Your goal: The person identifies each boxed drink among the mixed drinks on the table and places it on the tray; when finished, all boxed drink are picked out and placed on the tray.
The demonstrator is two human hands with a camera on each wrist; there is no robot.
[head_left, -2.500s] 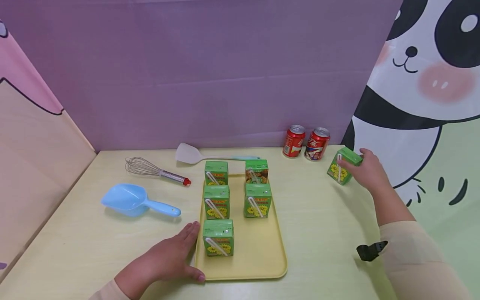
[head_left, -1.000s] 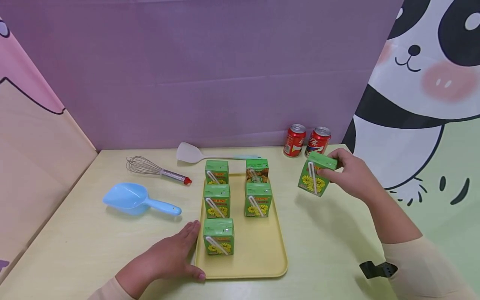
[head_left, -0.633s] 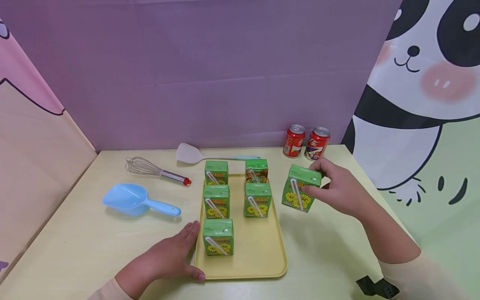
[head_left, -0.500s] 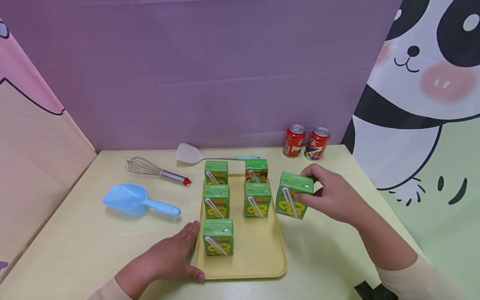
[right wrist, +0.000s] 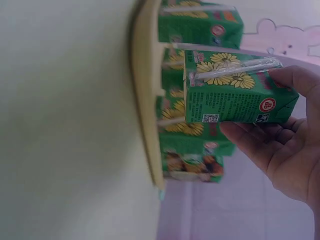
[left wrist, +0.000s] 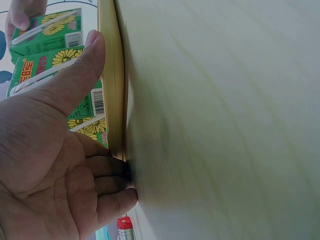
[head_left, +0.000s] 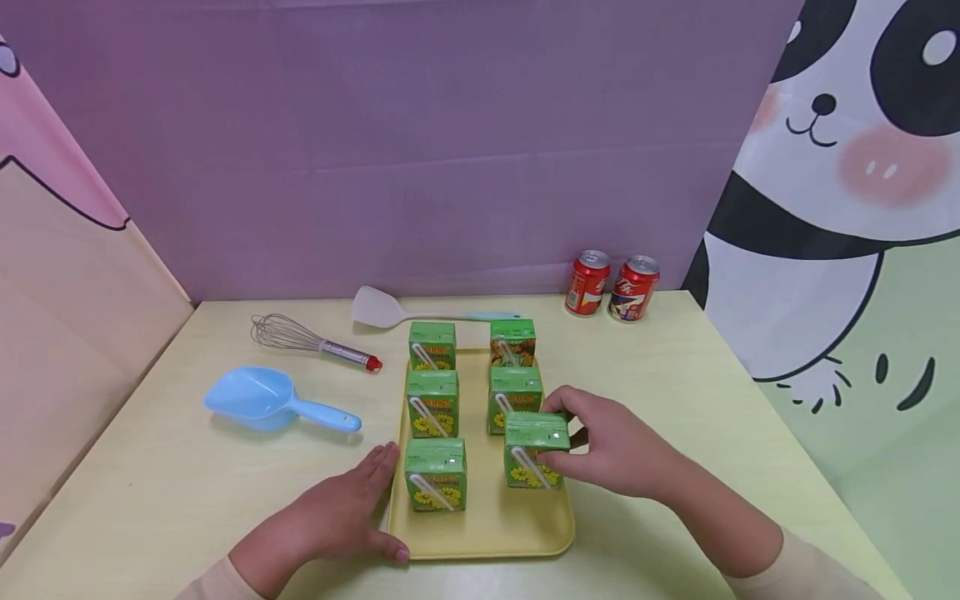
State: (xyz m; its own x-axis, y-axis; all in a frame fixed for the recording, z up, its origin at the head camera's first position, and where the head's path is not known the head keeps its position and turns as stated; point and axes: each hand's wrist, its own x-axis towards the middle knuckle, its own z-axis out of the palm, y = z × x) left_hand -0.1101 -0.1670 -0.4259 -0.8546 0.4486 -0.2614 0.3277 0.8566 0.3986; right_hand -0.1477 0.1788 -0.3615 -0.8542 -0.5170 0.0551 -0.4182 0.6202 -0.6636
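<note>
My right hand (head_left: 611,446) pinches a green drink carton (head_left: 536,454) with yellow flowers and a straw on its front. In the right wrist view the thumb presses one face of that carton (right wrist: 235,87), the fingers the other, and its base shows a gap above the tray. It hangs over the right front part of the yellow tray (head_left: 491,533), partly in front of another carton (head_left: 514,392). My left hand (head_left: 326,517) rests against the tray's left front edge, fingers extended, thumb at the near rim. Beside it stands the front left carton (head_left: 437,475).
More cartons (head_left: 432,404) stand in two columns on the tray. To the left lie a blue scoop (head_left: 262,400) and a whisk (head_left: 315,342). Behind the tray is a spatula (head_left: 382,308). Two red cans (head_left: 588,283) stand at the back right, before the purple backdrop (head_left: 450,150).
My right hand has carried the carton from the table's right back side leftward and nearer, over the tray, and the carton is now more upright. The left hand has stayed at the tray's edge.
</note>
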